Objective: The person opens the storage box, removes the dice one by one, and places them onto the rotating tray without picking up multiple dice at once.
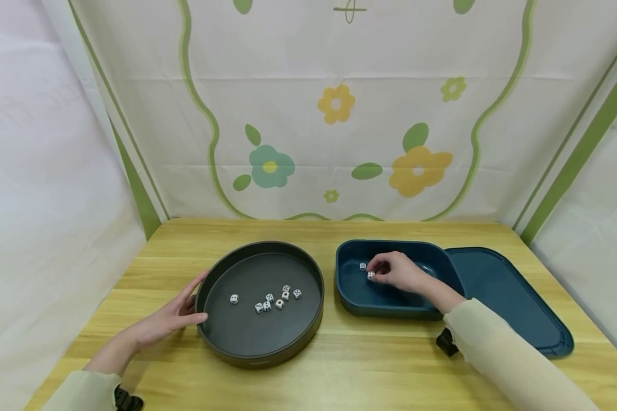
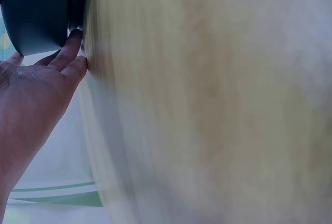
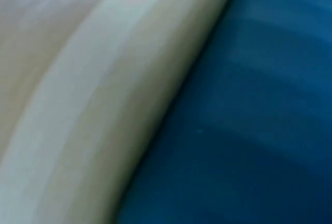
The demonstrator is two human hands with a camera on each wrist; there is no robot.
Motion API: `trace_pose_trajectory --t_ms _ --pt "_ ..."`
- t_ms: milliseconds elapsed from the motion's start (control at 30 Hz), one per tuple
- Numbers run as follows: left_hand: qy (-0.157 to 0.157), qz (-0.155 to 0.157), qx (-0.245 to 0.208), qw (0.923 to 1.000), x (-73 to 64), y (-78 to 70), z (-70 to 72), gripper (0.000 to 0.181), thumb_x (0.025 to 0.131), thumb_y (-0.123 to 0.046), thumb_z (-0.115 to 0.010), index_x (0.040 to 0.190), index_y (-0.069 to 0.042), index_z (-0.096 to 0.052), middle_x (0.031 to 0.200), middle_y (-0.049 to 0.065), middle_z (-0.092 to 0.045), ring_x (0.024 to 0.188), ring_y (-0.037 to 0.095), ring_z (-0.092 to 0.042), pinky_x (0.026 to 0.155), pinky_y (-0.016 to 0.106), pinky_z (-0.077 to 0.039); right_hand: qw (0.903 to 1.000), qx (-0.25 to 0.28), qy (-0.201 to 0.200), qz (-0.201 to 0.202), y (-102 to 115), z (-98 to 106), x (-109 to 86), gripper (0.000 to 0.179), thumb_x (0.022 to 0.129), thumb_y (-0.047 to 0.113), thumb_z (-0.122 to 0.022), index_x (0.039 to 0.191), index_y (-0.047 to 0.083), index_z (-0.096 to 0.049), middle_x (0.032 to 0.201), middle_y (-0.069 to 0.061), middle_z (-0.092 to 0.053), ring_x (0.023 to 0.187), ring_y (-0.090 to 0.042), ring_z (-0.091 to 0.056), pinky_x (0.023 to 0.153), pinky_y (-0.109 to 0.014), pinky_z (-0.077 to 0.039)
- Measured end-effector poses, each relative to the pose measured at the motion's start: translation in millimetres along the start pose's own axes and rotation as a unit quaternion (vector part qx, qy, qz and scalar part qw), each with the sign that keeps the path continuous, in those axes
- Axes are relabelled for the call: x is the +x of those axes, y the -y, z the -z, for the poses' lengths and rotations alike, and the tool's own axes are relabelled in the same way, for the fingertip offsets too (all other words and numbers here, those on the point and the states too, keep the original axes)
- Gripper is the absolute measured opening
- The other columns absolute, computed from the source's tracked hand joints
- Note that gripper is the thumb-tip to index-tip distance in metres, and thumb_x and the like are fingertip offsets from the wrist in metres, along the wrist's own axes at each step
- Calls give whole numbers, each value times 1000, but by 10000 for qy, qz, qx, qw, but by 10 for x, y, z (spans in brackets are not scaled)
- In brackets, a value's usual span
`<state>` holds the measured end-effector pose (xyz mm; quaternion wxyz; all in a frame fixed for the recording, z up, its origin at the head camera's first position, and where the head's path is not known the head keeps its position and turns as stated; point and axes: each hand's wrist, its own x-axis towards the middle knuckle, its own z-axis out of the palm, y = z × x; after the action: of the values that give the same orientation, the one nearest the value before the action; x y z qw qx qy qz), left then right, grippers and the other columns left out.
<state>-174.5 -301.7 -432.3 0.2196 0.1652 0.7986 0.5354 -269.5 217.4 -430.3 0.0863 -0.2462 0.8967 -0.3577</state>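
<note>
In the head view, my left hand rests against the left side of a round dark grey pan, thumb and fingers spread along its outer wall. Left wrist view: its fingertips touch the dark wall near the tabletop. Several white dice lie on the pan's floor. Reaching into a dark blue rectangular container, my right hand pinches a white die between thumb and fingertips. Beside it in the container is another die. The right wrist view shows only blurred blue plastic and a pale surface.
A dark blue lid lies flat on the wooden table, right of the container and partly behind my right forearm. A flower-printed cloth hangs behind the table, with pale cloth on both sides.
</note>
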Motion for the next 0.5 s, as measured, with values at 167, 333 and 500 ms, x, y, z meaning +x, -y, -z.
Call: trace_pose_trajectory --t_ms 167,333,500 --pt "-8 6 19 10000 5 -2 1 85 100 -12 -54 157 -24 8 150 38 -15 136 52 -21 101 60 -28 9988 380 -289 138 112 71 -4 13 89 4 -70 102 4 -70 92 -2 -66 83 -17 -62 71 -30 -51" --pt "-26 12 45 10000 4 -3 -2 84 100 -12 -53 157 -25 8 153 36 -7 137 53 -16 101 62 -25 9955 682 -504 426 302 160 13 14 90 5 -69 103 0 -69 94 -6 -67 85 -19 -63 72 -29 -52" --pt "-72 59 86 9999 3 8 1 84 100 -13 -54 157 -26 8 154 35 -6 138 53 -16 102 62 -25 9916 848 -592 782 506 185 41 17 90 6 -69 105 -1 -69 97 -6 -67 86 -18 -63 74 -28 -52"
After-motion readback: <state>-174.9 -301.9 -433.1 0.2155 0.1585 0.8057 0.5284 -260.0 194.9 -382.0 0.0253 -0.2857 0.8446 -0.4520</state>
